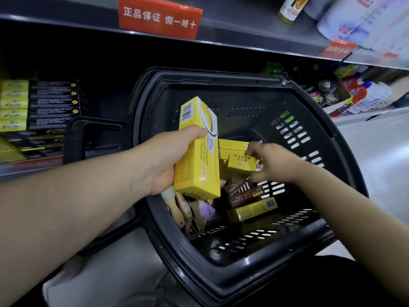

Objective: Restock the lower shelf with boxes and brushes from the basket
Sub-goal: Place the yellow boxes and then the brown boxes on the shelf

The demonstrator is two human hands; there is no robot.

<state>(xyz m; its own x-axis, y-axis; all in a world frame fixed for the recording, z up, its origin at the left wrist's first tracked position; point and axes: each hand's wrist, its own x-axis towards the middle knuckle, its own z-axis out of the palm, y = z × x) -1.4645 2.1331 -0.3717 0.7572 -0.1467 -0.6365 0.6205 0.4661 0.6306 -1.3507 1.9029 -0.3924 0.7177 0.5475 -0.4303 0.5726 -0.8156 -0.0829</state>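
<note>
A black plastic basket (309, 258) sits on the floor in front of the lower shelf (31, 169). My left hand (170, 156) grips a long yellow box (199, 151) upright above the basket's left side. My right hand (274, 162) reaches into the basket and pinches a smaller yellow box (240, 161). Below lie another yellow box (252, 210), dark brown boxes (243, 191) and wooden-handled brushes (183, 209). Stacks of yellow and black boxes (42, 105) stand on the lower shelf at the left.
The basket's black handle (75, 140) stands up between basket and shelf. A red sign (159, 17) hangs on the upper shelf edge. Bottles and tins (354, 94) fill the lower shelf at the right. Pale floor (380, 156) lies to the right.
</note>
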